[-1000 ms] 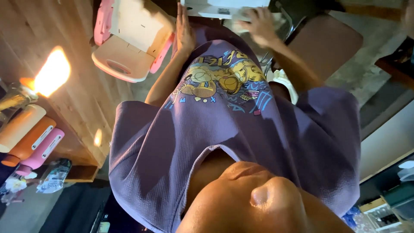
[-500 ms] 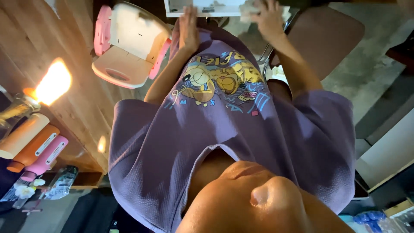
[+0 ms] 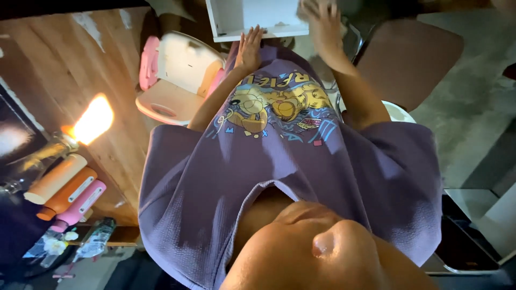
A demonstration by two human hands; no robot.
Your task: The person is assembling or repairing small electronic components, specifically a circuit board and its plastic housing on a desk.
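My left hand [image 3: 250,49] is flat with its fingers together, the fingertips touching the front edge of a white box-like panel [image 3: 242,19] at the top of the head view. My right hand [image 3: 321,24] is further right on the same white panel, pressed over a pale crumpled cloth [image 3: 307,7] that is mostly hidden under the fingers. Both forearms reach forward over my purple printed shirt [image 3: 279,156], which fills the middle of the picture.
A pink and cream child's seat [image 3: 177,72] stands left of my left arm on wooden boards [image 3: 64,70]. A bright glare [image 3: 92,121] and orange and pink bottles [image 3: 67,196] lie at the left. A brown chair seat [image 3: 414,53] and grey floor [image 3: 473,102] are at the right.
The view has tilted, so the white panel shows more. My right hand has slid with the cloth further up the panel. My left hand stays at the panel's edge.
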